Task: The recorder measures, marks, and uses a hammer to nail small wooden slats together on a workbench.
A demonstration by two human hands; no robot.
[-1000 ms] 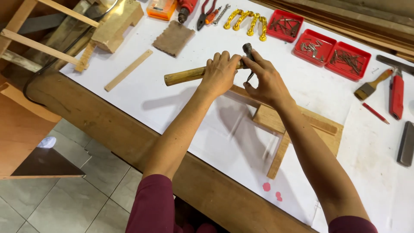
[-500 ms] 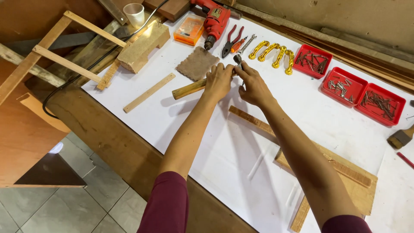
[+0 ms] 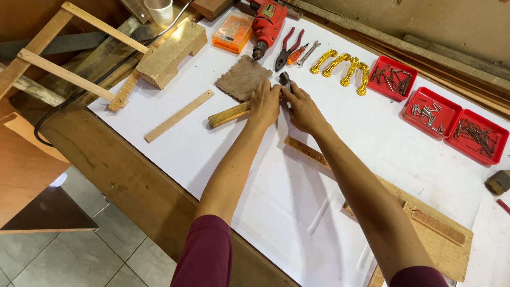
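both hands meet on the hammer lying flat on the white worktop, left hand fingers curled over its wooden handle, right hand fingers pinching the dark head, not yet lifted.

A wooden workbench covered with white paper is carrying a hammer, a wood strip, a brown sanding pad, a red drill, pliers, gold handles, three red trays of nails and a wooden frame
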